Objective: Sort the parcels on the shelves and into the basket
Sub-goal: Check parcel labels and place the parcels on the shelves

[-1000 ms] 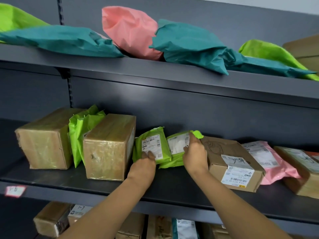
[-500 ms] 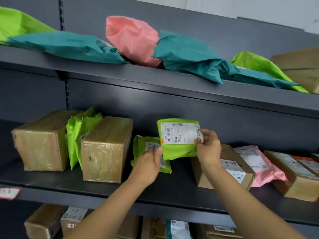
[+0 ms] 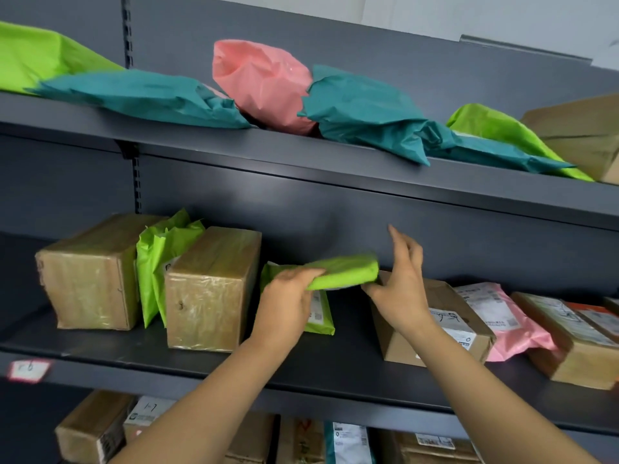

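Head view, left hand (image 3: 284, 303) fingers clamped on green parcel (image 3: 341, 272), right hand (image 3: 398, 286) fingers spread apart.

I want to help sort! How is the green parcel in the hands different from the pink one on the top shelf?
The small green parcel is held off the shelf by the left hand, while the pink parcel rests on the top shelf. The green parcel looks flat and thin; the pink parcel is puffy and bigger. Both are soft plastic bags.

Head camera faces the middle shelf (image 3: 201, 356) close, tilted slightly upward.
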